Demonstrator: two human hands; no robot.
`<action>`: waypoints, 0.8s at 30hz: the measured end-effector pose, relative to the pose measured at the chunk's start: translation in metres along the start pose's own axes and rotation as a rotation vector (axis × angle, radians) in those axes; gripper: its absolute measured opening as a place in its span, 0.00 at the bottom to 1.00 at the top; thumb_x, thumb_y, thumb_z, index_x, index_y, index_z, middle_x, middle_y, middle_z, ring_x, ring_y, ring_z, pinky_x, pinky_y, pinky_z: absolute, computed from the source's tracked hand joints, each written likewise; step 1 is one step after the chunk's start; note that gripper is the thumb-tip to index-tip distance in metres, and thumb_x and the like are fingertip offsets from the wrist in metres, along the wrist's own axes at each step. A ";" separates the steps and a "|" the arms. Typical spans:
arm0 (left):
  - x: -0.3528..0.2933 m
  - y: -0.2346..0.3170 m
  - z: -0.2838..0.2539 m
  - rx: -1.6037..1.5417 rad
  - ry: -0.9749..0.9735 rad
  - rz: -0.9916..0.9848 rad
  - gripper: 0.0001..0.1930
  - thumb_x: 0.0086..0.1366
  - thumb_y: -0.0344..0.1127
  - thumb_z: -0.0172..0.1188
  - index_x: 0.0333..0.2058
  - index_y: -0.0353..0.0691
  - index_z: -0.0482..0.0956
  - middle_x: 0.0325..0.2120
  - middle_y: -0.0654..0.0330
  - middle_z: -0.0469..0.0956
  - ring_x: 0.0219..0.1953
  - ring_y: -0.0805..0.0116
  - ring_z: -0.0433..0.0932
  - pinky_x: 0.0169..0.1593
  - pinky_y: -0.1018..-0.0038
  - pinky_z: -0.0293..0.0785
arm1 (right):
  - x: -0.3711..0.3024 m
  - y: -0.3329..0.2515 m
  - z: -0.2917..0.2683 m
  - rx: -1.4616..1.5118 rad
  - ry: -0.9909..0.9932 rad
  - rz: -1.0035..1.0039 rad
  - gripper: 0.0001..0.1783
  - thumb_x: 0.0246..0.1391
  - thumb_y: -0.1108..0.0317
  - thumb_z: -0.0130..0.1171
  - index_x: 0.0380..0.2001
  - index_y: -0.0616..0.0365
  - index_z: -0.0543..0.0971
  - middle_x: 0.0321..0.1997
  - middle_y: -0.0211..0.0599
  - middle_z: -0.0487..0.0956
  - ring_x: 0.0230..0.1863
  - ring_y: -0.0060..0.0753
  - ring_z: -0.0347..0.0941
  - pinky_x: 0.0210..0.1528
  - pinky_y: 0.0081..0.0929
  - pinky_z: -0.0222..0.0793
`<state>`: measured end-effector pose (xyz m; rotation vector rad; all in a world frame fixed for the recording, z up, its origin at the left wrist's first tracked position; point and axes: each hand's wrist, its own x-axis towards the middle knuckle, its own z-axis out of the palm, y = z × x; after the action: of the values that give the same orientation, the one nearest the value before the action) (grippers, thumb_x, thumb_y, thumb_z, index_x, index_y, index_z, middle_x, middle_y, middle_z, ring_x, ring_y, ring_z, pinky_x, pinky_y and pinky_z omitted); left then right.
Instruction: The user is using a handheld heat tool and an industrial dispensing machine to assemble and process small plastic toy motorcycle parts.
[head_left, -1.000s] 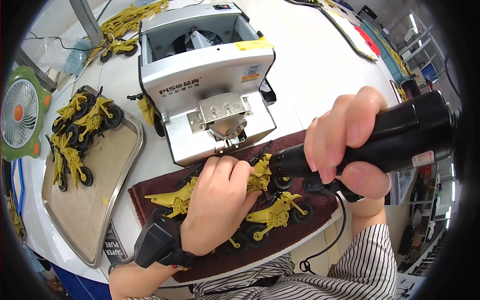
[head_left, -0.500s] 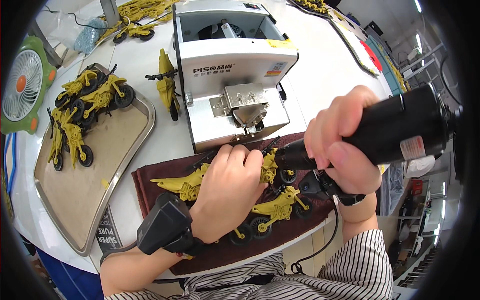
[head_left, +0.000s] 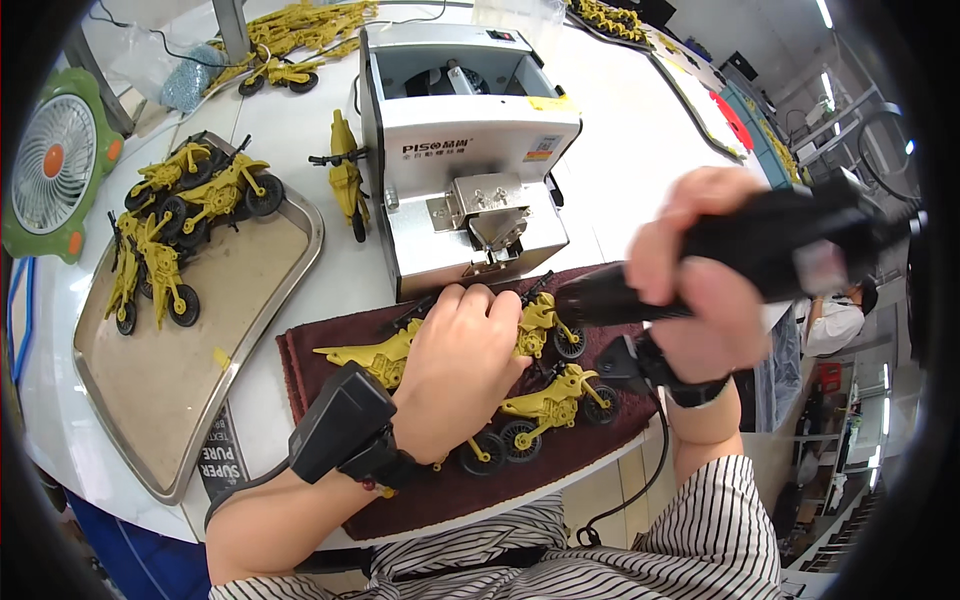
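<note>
My left hand (head_left: 458, 350) presses down over a yellow toy motorcycle (head_left: 365, 358) on a dark red towel (head_left: 400, 510), fingers curled round its middle. The yellow tail sticks out to the left of the hand, and the front wheel shows to its right. A black electric screwdriver (head_left: 760, 240), smeared by motion, is gripped in my right hand (head_left: 700, 285). Its nose points left, close to the front of that motorcycle; whether it touches cannot be made out. Nearer to me on the towel lies another yellow toy motorcycle (head_left: 548, 405), partly hidden behind my left hand.
Just beyond the towel stands a silver screw-feeding machine (head_left: 480, 150), with a yellow motorcycle (head_left: 345, 175) on its left. A metal tray (head_left: 240, 290) at left holds several more. Also there: a green fan (head_left: 55, 165), yellow parts (head_left: 310, 30) at the back, a person (head_left: 840, 320) far right.
The screwdriver and my right hand have shifted slightly up and to the right, and now look blurred. My left hand stays on the motorcycle. The whole view has tilted a little.
</note>
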<state>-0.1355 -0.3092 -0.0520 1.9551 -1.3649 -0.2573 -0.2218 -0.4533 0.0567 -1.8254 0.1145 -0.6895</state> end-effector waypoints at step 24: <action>-0.002 0.010 -0.010 -0.125 0.387 0.411 0.27 0.30 0.18 0.63 0.36 0.42 0.76 0.33 0.60 0.65 0.33 0.64 0.74 0.34 0.72 0.69 | -0.027 0.080 -0.105 0.557 0.258 0.081 0.20 0.45 0.65 0.58 0.41 0.61 0.71 0.34 0.40 0.74 0.29 0.30 0.73 0.37 0.29 0.69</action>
<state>-0.1383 -0.3049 -0.0384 1.4821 -1.4092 0.2160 -0.2772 -0.5597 -0.0043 -1.1912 0.1479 -0.8038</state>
